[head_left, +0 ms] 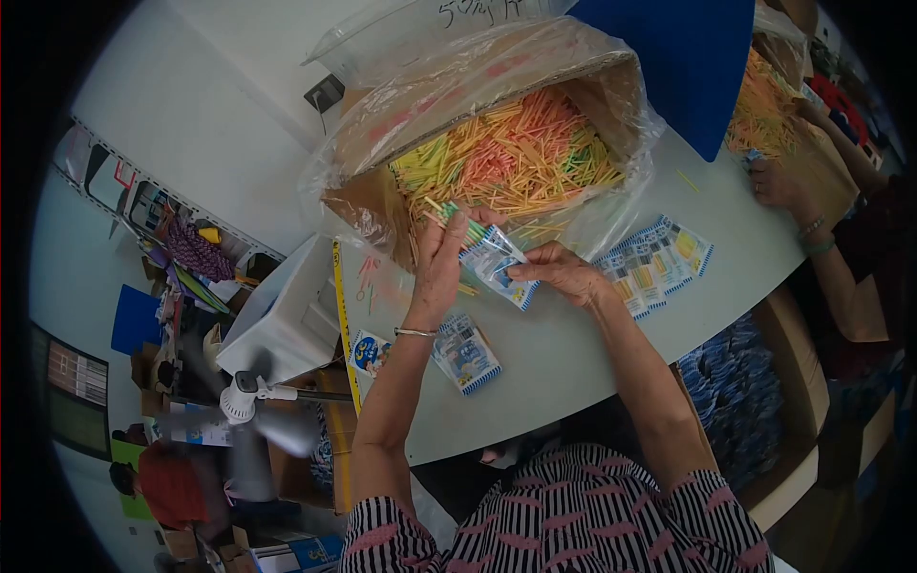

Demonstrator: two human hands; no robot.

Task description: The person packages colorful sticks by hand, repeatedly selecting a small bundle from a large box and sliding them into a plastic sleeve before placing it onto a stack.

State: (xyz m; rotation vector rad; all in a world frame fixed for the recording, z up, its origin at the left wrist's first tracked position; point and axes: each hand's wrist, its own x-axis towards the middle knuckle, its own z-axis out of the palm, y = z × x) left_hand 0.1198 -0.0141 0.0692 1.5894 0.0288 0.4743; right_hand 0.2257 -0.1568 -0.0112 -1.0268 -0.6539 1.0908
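My left hand [441,263] is closed around a small bunch of thin coloured sticks [449,212], pale yellow and green, whose lower ends reach the top of a clear and blue printed packet [501,274]. Pinched between the thumb and fingers of my right hand [565,274] is the packet's right side. Just beyond both hands, a plastic-lined cardboard box [363,205] lies tipped toward me, full of loose pink, orange, yellow and green sticks [516,143]. A stack of printed packets [465,355] lies on the table below my left wrist.
Filled packets [654,265] overlap in a row right of my hands. Another packet [368,353] lies at the table's left edge. A fan [250,406] stands at left; a box of blue packets [735,382] sits below right. A co-worker's hand [778,181] works at right.
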